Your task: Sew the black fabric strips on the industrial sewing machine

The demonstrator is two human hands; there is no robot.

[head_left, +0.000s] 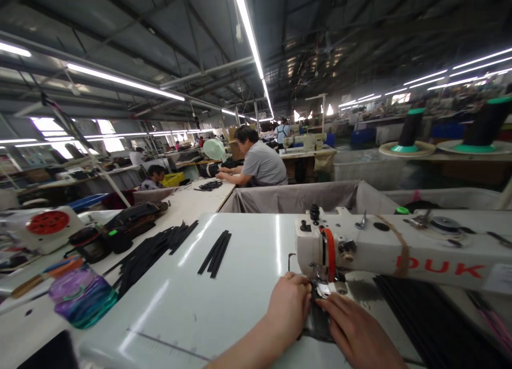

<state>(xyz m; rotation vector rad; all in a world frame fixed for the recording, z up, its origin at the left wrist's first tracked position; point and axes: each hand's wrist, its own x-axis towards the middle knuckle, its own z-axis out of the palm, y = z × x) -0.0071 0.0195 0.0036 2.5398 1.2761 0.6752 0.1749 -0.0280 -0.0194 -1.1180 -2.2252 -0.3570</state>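
Long strip lights run down the ceiling of a wide sewing hall, over a glossy white tabletop (240, 283). Nearest, the left hand (288, 307) and the right hand (358, 331) lie side by side, fingers curled down and pressing a dark fabric piece (318, 323) flat on the tabletop; its far end sits right under the needle foot of the white sewing machine (392, 254). The left fingertips touch the foot area, the right hand rests along the piece's right edge. To the right of the hands a heap of black strips (432, 321) lies under the machine arm. Left of them, near the edge, stands a purple and teal water bottle (82, 297). Further back, a small bundle of black strips (215, 253) lies loose, with a longer spread of strips (152, 251) beside it. Beyond a grey cloth bin (296, 195), a person in a grey shirt (260, 163) sits bent over another table.
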